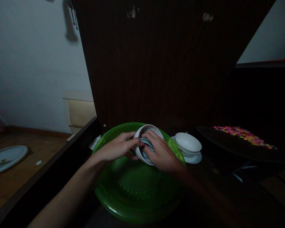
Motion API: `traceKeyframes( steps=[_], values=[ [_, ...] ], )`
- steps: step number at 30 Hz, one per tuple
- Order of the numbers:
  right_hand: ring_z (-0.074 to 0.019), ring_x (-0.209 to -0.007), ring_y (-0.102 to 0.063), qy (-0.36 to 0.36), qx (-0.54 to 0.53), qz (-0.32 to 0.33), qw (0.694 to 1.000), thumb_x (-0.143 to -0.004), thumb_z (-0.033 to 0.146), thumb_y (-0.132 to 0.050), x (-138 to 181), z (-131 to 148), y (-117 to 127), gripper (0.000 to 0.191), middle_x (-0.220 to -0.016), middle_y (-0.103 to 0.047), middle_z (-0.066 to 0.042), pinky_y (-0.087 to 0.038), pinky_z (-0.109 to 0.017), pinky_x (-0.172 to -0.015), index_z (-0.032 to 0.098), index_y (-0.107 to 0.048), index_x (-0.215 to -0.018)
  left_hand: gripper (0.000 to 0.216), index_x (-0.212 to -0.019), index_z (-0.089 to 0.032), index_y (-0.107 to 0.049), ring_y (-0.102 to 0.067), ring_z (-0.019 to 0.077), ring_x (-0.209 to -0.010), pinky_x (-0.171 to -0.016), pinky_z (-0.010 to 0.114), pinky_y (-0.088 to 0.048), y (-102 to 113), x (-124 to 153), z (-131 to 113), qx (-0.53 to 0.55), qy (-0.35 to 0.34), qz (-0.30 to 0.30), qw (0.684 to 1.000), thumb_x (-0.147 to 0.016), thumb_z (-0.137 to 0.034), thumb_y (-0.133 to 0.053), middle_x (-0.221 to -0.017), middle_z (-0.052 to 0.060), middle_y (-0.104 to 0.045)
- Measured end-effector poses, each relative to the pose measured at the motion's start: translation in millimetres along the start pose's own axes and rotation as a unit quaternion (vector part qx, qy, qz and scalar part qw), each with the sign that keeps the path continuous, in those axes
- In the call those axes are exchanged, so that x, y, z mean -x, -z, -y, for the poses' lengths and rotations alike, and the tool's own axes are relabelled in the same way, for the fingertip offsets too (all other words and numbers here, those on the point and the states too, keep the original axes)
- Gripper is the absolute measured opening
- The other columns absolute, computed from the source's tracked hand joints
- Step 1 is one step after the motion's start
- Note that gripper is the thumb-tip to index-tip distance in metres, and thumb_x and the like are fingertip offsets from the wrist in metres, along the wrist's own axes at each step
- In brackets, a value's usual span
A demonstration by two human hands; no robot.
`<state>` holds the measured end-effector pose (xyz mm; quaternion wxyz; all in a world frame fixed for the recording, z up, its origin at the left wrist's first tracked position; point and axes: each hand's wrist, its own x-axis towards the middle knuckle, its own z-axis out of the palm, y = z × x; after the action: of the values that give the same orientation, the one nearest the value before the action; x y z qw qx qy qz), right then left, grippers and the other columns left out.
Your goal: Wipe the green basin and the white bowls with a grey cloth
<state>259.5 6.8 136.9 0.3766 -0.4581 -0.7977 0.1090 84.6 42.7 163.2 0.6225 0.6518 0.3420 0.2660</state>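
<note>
Over a large green plastic basin (114,207), a white bowl (159,133) is tilted on its side with its opening facing me. My left hand (122,145) grips the bowl's left rim, thumb at the edge and fingers behind. Inside the bowl, my right hand (158,152) presses a bunched grey-blue cloth (146,146) against the inner wall, its fingers closed on it. Part of the cloth is hidden under the right fingers. The bottom of the basin shows below the hands.
Right of the basin, white bowls (188,142) are stacked on a plate (195,159). Farther right lies a dark surface with a strip of pink and yellow pieces (244,136). A dark wooden panel (156,63) stands behind. A raised wooden edge (49,167) runs along the left.
</note>
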Motion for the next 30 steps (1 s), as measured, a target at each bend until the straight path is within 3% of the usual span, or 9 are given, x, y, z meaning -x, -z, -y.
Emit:
traceKeyframes(
  steps=[7, 12, 16, 19, 23, 26, 30],
  values=[
    [-0.0210, -0.097, -0.060, 0.015, -0.057, 0.079, 0.995, -0.093, 0.015, -0.047, -1.1, 0.8, 4.7, 0.018, -0.103, -0.067, -0.007, -0.048, -0.037, -0.088, 0.020, -0.062, -0.101, 0.026, -0.089, -0.016, -0.072, -0.066, 0.0247, -0.093, -0.069, 0.034, -0.061, 3.7, -4.4, 5.8, 0.048, 0.018, -0.020, 0.999, -0.078, -0.039, -0.069, -0.094, 0.008, -0.070],
    [-0.0190, -0.082, -0.058, 0.001, -0.019, 0.127, 0.992, -0.092, 0.017, -0.047, 0.8, 3.7, 11.3, 0.015, -0.087, -0.065, -0.003, -0.044, -0.032, -0.075, 0.020, -0.059, -0.085, 0.025, -0.086, -0.014, -0.071, -0.067, 0.0207, -0.080, -0.061, 0.030, -0.059, 5.7, -7.1, 7.0, 0.058, 0.024, -0.049, 0.997, -0.076, -0.037, -0.070, -0.088, 0.007, -0.070],
    [-0.0156, -0.072, -0.054, -0.012, -0.026, 0.174, 0.984, -0.087, 0.014, -0.050, 1.9, 1.3, 19.6, 0.017, -0.075, -0.061, 0.001, -0.038, -0.027, -0.067, 0.020, -0.058, -0.073, 0.026, -0.089, -0.014, -0.070, -0.067, 0.0220, -0.083, -0.061, 0.032, -0.060, 5.3, -6.1, 6.6, 0.051, 0.033, -0.065, 0.996, -0.075, -0.035, -0.070, -0.103, 0.010, -0.070],
    [-0.0142, -0.068, -0.054, -0.034, -0.062, 0.171, 0.983, -0.084, 0.014, -0.050, 1.7, -3.1, 32.2, 0.018, -0.069, -0.059, 0.003, -0.037, -0.026, -0.064, 0.020, -0.060, -0.071, 0.026, -0.090, -0.014, -0.071, -0.068, 0.0249, -0.089, -0.065, 0.036, -0.062, 4.4, -3.9, 4.6, 0.048, 0.033, -0.059, 0.997, -0.076, -0.036, -0.069, -0.112, 0.012, -0.068],
    [-0.0137, -0.064, -0.053, -0.103, -0.124, 0.063, 0.985, -0.083, 0.022, -0.054, 0.2, -10.9, 55.6, 0.015, -0.069, -0.059, 0.003, -0.039, -0.024, -0.058, 0.019, -0.064, -0.072, 0.024, -0.092, -0.016, -0.071, -0.066, 0.0260, -0.097, -0.065, 0.034, -0.063, 7.0, -1.9, 2.3, 0.031, 0.021, -0.055, 0.998, -0.080, -0.036, -0.068, -0.110, 0.010, -0.069],
    [-0.0150, -0.063, -0.055, -0.148, -0.167, -0.101, 0.970, -0.082, 0.034, -0.062, -0.9, -16.6, 69.5, 0.016, -0.070, -0.062, 0.002, -0.040, -0.025, -0.055, 0.019, -0.067, -0.077, 0.021, -0.092, -0.017, -0.071, -0.066, 0.0246, -0.096, -0.066, 0.033, -0.064, 10.8, -3.1, 2.8, 0.028, 0.014, -0.073, 0.997, -0.082, -0.035, -0.066, -0.107, 0.008, -0.069],
    [-0.0164, -0.061, -0.057, -0.161, -0.157, -0.316, 0.922, -0.081, 0.036, -0.065, -2.0, -18.9, 71.1, 0.015, -0.070, -0.063, 0.001, -0.041, -0.026, -0.053, 0.021, -0.065, -0.080, 0.023, -0.095, -0.015, -0.071, -0.066, 0.0243, -0.092, -0.065, 0.035, -0.065, 14.3, -6.9, 3.9, 0.024, 0.035, -0.109, 0.993, -0.083, -0.034, -0.065, -0.112, 0.010, -0.067]
  ],
)
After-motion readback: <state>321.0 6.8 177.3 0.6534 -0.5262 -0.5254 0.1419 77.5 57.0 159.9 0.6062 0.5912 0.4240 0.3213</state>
